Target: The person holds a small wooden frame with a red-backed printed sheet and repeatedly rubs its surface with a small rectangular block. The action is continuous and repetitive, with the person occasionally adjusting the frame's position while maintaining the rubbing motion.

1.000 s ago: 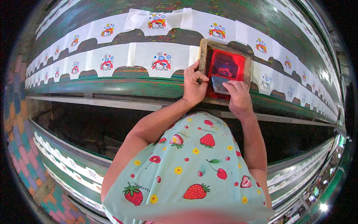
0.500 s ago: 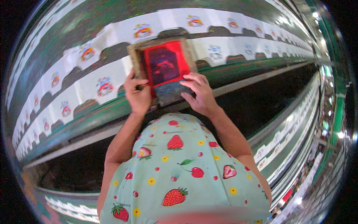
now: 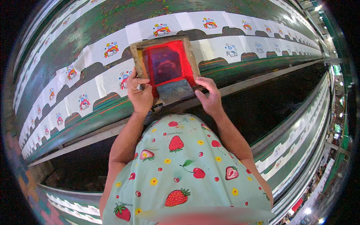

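Note:
A wooden screen-printing frame [image 3: 192, 60] lies over the nearer row of white cut pieces on the long green table. Red ink lines the inside of its border around a dark purplish mesh window [image 3: 167, 65]. A grey-blue flat panel [image 3: 175, 91] spans its near end. My left hand [image 3: 140, 93] grips the frame's left side, with thumb and fingers bent against the edge. At the near right corner, my right hand [image 3: 210, 95] holds the frame between fingers and thumb. The frame hides the white piece beneath it.
Rows of white pieces [image 3: 112, 47] with colourful printed pictures run along the table [image 3: 221, 67]. To the right, the nearer row's prints [image 3: 231, 50] show mainly blue. A pale rail [image 3: 258, 80] borders the table. Another table with white pieces [image 3: 279, 150] stands at lower right.
My right hand has shifted from the panel's upper right to the frame's near right corner. The frame stays in nearly the same place in view, while the printed rows appear shifted.

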A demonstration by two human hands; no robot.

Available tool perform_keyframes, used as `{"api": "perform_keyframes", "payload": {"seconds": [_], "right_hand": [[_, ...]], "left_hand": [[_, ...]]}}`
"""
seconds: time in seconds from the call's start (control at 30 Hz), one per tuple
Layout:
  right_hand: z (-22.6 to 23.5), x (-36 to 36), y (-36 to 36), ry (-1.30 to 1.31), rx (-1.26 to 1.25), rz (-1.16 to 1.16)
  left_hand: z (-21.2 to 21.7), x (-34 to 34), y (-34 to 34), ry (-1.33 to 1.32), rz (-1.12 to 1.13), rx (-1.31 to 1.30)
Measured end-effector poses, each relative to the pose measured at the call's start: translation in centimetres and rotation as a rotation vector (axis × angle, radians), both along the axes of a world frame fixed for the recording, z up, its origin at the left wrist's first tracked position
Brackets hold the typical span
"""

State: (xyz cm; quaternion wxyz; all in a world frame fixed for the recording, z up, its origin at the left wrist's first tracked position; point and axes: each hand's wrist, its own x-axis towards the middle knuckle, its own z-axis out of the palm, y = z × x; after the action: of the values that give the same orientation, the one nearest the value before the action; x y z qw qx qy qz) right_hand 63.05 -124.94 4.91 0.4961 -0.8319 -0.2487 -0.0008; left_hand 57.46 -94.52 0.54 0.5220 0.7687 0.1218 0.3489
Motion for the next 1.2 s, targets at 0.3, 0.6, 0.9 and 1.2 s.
{"api": "perform_keyframes", "payload": {"seconds": [0.3, 0.6, 0.9, 1.2], "right_hand": [[-0.9, 4.4, -8.2, 0.009, 0.085, 0.066], [-1.2, 5.1, -9.4, 0.023, 0.143, 0.142], [1.2, 4.8, -8.7, -0.235, -0.059, 0.145], [4.0, 5.5, -2.1, -0.497, -0.460, 0.473]], "left_hand": [[-2.1, 4.2, -6.9, 0.079, 0.030, -0.131], [-2.7, 4.0, -7.0, 0.042, -0.009, -0.347], [-3.4, 3.9, -6.7, 0.066, -0.009, -0.378], [-2.9, 4.2, -7.2, 0.044, -0.014, -0.321]]}}
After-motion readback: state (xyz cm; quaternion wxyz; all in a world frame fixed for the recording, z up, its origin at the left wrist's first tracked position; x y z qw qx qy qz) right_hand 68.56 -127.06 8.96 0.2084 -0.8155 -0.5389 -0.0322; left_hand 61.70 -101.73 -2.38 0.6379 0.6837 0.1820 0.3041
